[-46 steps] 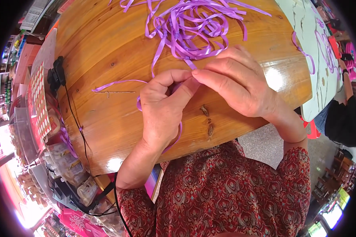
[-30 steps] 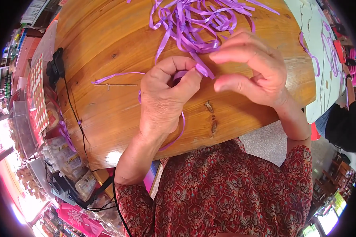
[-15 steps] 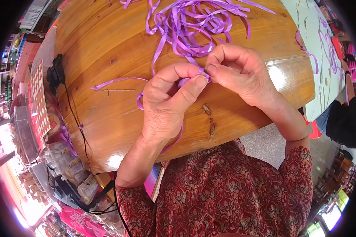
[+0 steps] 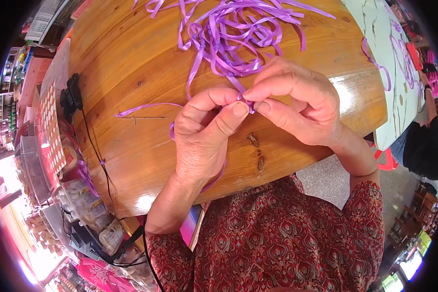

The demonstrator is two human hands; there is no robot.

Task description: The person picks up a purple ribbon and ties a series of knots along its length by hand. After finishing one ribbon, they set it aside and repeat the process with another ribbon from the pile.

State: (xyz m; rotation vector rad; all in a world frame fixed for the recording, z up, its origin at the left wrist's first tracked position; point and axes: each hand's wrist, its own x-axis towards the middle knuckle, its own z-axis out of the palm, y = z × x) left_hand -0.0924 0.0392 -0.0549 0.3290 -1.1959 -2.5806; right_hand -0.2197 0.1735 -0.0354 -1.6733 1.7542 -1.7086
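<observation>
Over the wooden table, my left hand [image 4: 199, 134] pinches a purple satin ribbon [image 4: 247, 103] between thumb and index finger. A small fold or knot of it shows at the fingertips. My right hand [image 4: 304, 104] meets it from the right, its index fingertip and thumb touching the same bit of ribbon, the other fingers curled loosely. From this spot one length runs up to a tangled heap of purple ribbons [image 4: 228, 44]. Another tail hangs below my left wrist. Left of my left hand lie a loose ribbon end [image 4: 148, 106] and a thin needle-like rod [image 4: 151, 118].
A black clip-like device [image 4: 71, 95] with a cable sits at the wooden table's [image 4: 126, 165] left edge. Plastic bags [image 4: 90, 199] are beside it. A white marbled table [image 4: 379, 102] with more ribbon adjoins on the right, where another person's arm [image 4: 430, 100] shows.
My right hand has turned, its index finger now reaching over the top of the ribbon and its thumb lower. My left hand has shifted slightly down, still pinching.
</observation>
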